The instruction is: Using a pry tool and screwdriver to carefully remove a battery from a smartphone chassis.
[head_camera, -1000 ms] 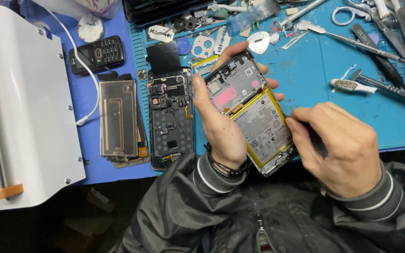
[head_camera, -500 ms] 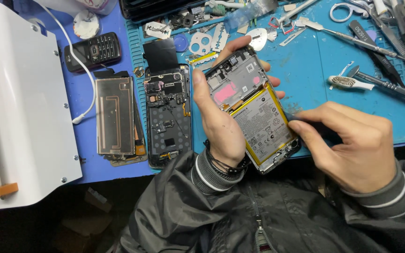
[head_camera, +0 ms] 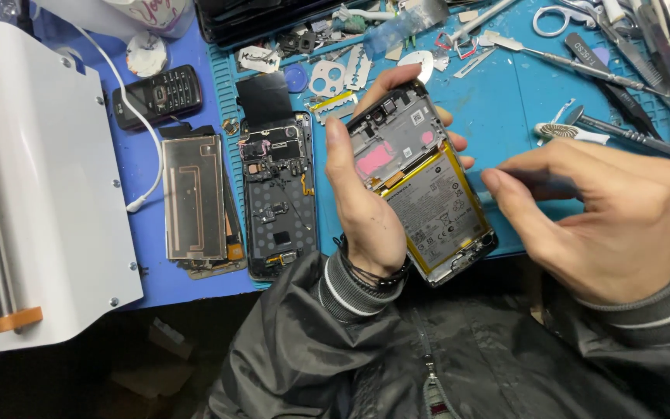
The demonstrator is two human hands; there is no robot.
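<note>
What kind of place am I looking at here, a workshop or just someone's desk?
Most likely a phone repair bench. The left hand holds an opened phone with its battery exposed, another stripped phone lies on the blue work mat, and screwdrivers and small parts are scattered along the mat's far edge.

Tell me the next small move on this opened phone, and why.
Probably bring the right hand back to the battery's edge: the left hand grips the opened phone tilted, battery exposed, and the right fingertips pinch something thin just beside it.
</note>
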